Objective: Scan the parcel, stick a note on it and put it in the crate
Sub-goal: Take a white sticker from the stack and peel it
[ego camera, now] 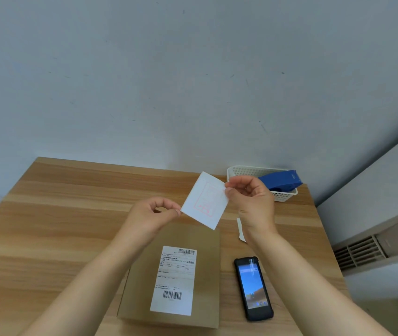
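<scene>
A flat brown cardboard parcel (207, 275) lies on the wooden table (59, 226) close to me, with a white shipping label (175, 280) bearing barcodes on top. Above its far end I hold a white note (205, 201) with faint red print, tilted in the air. My left hand (149, 215) pinches its lower left corner. My right hand (251, 200) pinches its upper right edge. A black handheld scanner (253, 288) with a lit screen lies face up just right of the parcel.
A white mesh basket (282, 195) stands at the table's far right corner with a blue tape dispenser (281, 181) in it. A small white paper strip (240, 230) lies by my right wrist. A wall radiator (375, 248) is to the right of the table.
</scene>
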The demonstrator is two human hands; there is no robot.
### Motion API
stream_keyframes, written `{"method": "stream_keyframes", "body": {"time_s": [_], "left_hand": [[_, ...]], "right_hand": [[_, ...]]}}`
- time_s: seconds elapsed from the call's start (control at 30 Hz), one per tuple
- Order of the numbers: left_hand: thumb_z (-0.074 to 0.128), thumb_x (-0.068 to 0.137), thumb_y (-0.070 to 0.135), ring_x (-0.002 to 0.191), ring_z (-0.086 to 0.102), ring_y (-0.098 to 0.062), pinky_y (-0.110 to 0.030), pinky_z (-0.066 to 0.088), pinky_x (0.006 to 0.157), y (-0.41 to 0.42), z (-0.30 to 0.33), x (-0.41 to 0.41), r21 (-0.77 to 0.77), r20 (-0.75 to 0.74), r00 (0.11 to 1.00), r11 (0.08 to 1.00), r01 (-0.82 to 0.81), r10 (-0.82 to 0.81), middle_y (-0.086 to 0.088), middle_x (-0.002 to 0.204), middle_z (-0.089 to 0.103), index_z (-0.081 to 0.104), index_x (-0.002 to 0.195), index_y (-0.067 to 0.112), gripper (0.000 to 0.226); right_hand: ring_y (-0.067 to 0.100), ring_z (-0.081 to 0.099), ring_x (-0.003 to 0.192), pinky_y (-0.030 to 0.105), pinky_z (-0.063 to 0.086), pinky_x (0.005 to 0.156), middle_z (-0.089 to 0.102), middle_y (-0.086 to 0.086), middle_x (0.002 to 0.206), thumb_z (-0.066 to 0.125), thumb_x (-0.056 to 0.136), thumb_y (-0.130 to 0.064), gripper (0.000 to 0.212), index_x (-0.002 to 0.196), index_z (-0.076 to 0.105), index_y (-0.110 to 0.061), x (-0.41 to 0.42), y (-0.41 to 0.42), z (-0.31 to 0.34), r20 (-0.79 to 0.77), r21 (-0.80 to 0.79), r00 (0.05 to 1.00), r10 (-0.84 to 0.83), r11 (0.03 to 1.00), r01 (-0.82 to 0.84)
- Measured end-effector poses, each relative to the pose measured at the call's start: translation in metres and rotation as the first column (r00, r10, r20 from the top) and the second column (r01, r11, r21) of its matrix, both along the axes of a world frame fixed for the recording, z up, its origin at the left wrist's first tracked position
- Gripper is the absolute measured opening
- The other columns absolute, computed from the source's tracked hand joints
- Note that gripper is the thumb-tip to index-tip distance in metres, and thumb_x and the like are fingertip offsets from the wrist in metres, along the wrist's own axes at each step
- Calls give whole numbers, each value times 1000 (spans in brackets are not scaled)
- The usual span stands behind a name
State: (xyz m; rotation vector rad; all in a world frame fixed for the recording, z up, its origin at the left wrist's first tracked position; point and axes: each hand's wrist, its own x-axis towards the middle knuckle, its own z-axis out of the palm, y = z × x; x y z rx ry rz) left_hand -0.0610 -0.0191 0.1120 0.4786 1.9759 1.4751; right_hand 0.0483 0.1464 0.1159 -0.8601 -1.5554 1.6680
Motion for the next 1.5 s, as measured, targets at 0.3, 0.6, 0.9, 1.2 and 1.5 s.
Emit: {"method": "stream_keyframes", "body": {"time_s": [0.3,0.6,0.9,1.2,1.5], "left_hand": [[71,68,24,70,48,-13,-26,36,65,-16,4,-11,74,-45,999,997,32,-29,5,71,59,69,67,15,9],[66,60,29,91,48,-5,-21,31,78,-24,2,-28,121,-242,970,992,24,6,10,76,56,68,67,25,9],[74,64,30,93,38,8,-6,25,82,-33,-8,-51,71,-495,868,995,71,-27,16,75,54,67,56,32,10],[53,59,48,96,38,-5,-36,33,92,-9,-31,-46,-12,-573,809,988,155,-134,18,77,57,64,59,33,19],[59,78,2,80,49,-11,-23,35,65,45,-53,-30,-77,-303,931,979,187,-202,2,90,54,56,64,15,19]], "right_hand": [[5,63,72,17,52,66,68,-2,77,62,79,10,28,76,65,-17,-9,-22,6,14,16,1000,-17,1000,17],[-3,46,98,20,34,89,61,-25,81,69,68,-30,3,70,69,-32,-30,-76,-1,309,528,950,40,824,-206],[0,46,97,18,27,91,62,-27,74,74,70,-37,6,72,72,-31,-50,-102,-10,347,568,938,-15,799,-197],[-4,46,90,24,36,81,60,-34,79,68,76,-27,10,66,69,-28,-38,-88,-28,380,430,924,-50,893,-128],[12,57,68,20,46,62,63,-6,67,60,83,-9,24,62,63,-20,15,6,-69,433,59,892,-133,991,119]]}}
